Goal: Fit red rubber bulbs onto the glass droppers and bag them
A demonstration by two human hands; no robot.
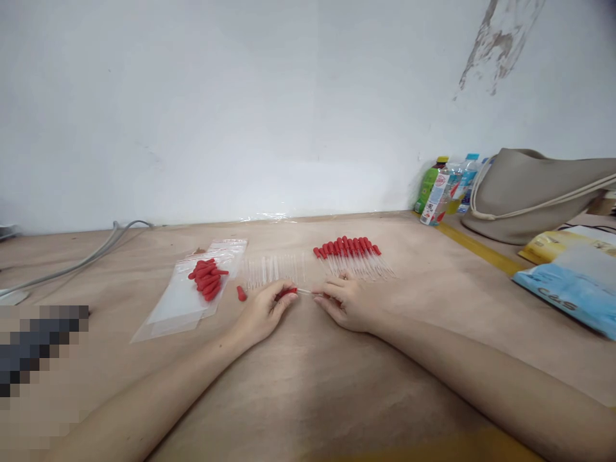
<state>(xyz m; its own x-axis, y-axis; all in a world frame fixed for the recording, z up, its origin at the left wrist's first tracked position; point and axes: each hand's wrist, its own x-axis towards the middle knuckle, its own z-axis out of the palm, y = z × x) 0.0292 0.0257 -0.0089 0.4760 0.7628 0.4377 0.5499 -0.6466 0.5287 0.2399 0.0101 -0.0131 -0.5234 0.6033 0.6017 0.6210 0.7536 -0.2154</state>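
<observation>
My left hand [266, 309] is closed around a red rubber dropper bulb [289, 291]. My right hand [347, 303] pinches a thin clear glass tube [305, 292], whose other end meets the bulb's mouth between the hands. Just behind them lies a row of bare clear tubes [274, 269]. Farther right, several droppers with red bulbs [353, 247] rest side by side. One loose red bulb [241, 293] lies left of my left hand. Beyond it, a pile of red bulbs [208, 278] sits on clear plastic zip bags [168, 308].
Several drink bottles [436, 192] and a grey bag [539, 192] stand at the back right by the wall. A blue and yellow tissue pack [568, 295] lies at the right edge. A grey cable [96, 255] runs along the left, above a blurred dark object [38, 343].
</observation>
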